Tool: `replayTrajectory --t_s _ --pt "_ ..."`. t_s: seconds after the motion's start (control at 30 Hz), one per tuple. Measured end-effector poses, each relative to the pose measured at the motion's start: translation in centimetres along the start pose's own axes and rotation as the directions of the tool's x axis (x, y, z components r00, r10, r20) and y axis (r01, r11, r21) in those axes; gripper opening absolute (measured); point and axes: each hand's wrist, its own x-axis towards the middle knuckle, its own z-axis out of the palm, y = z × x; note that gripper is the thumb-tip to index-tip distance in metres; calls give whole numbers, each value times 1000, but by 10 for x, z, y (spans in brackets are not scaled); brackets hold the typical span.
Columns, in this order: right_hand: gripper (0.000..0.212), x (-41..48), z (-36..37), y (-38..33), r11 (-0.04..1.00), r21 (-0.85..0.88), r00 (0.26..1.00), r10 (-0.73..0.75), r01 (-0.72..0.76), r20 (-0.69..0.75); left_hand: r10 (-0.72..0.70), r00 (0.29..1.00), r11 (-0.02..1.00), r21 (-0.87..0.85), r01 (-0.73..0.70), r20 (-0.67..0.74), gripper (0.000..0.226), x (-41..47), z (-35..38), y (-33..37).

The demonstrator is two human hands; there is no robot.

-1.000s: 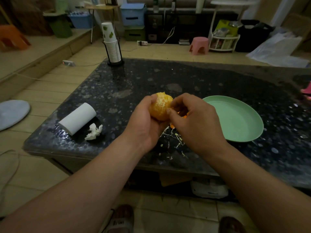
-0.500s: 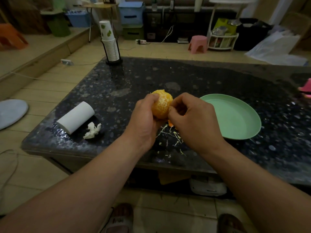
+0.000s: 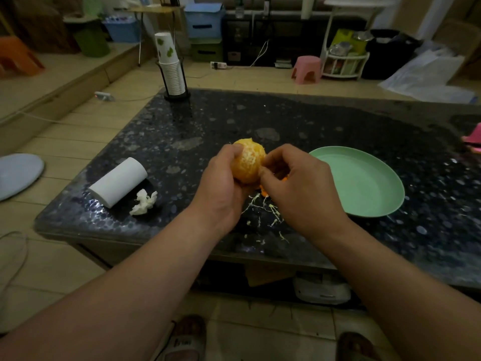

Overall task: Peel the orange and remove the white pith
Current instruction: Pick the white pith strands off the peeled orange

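Observation:
A peeled orange (image 3: 247,162), mottled with white pith, is held above the dark speckled table (image 3: 197,131). My left hand (image 3: 221,188) grips it from the left and below. My right hand (image 3: 302,188) sits against the orange's right side, thumb and forefinger pinching at its surface. Pale pith strands (image 3: 263,207) lie scattered on the table under my hands. A bit of orange peel (image 3: 264,191) shows beneath my right hand, mostly hidden.
An empty green plate (image 3: 364,186) lies right of my hands. A white paper roll (image 3: 118,182) and a crumpled tissue (image 3: 144,202) lie at the left. A cup stack in a black holder (image 3: 171,71) stands at the far left corner. A pink object (image 3: 472,139) is at the right edge.
The orange has been turned slightly in my left hand. My right fingers have shifted on its right side, still pinching at the pith.

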Motion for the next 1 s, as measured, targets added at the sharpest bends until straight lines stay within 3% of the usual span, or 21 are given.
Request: replayTrajectory --t_s 0.1,0.27,0.43,0.53,0.63,0.77,1.0 --pt "10 0 2 0 998 -65 1000 -22 21 -11 43 999 998 39 -42 -33 55 -3 2 -1" --pt "8 1 3 2 992 -122 1000 3 -4 -6 108 994 980 168 -103 -23 27 -1 0 -6" --pt "13 2 1 1 994 -46 994 103 -102 22 141 990 966 222 -135 -11 45 -3 2 -6" --pt "12 1 2 -1 991 10 990 136 -136 23 142 990 968 212 -134 -20 48 -3 2 -7" --pt "13 0 2 -2 989 36 989 143 -144 23 126 992 974 193 -120 -19 31 -2 1 -9" --pt "12 -1 1 -2 990 45 991 135 -135 17 108 994 979 176 -104 -14 27 0 -1 -9" --pt "10 3 -4 6 987 50 988 155 -154 -5 -3 1000 1000 -30 3 -12 50 3 -1 -3"
